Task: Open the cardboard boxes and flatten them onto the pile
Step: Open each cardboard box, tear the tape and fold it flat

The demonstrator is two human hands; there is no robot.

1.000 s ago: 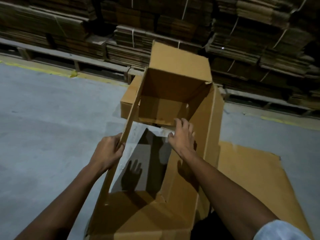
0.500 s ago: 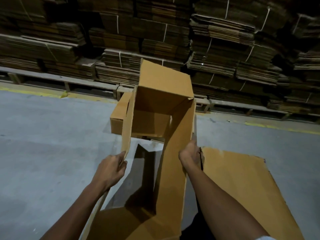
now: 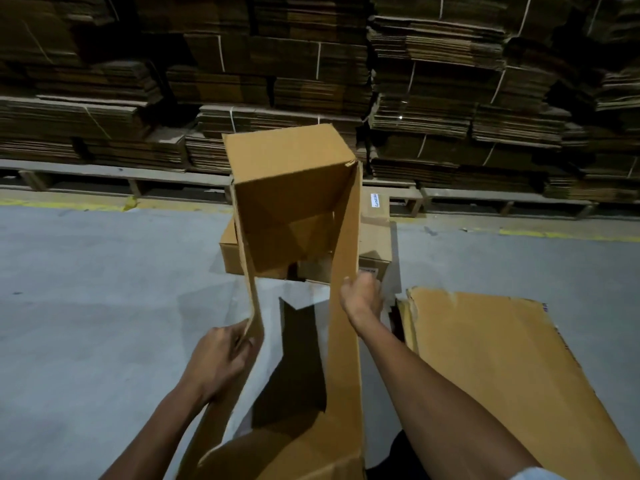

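Our left hand (image 3: 221, 358) pinches the open box's (image 3: 294, 209) left wall edge; our right hand (image 3: 362, 296) grips its right wall. Flattened cardboard (image 3: 502, 368) lies right, another box (image 3: 374, 244) behind.

hidden: right hand (image 3: 360, 297) fingers behind the open brown cardboard box (image 3: 294, 209) wall | cut off: box's near end by bottom edge | covered: closed brown cardboard carton (image 3: 375, 237) mostly behind box | unreadable: small white label (image 3: 376, 200)
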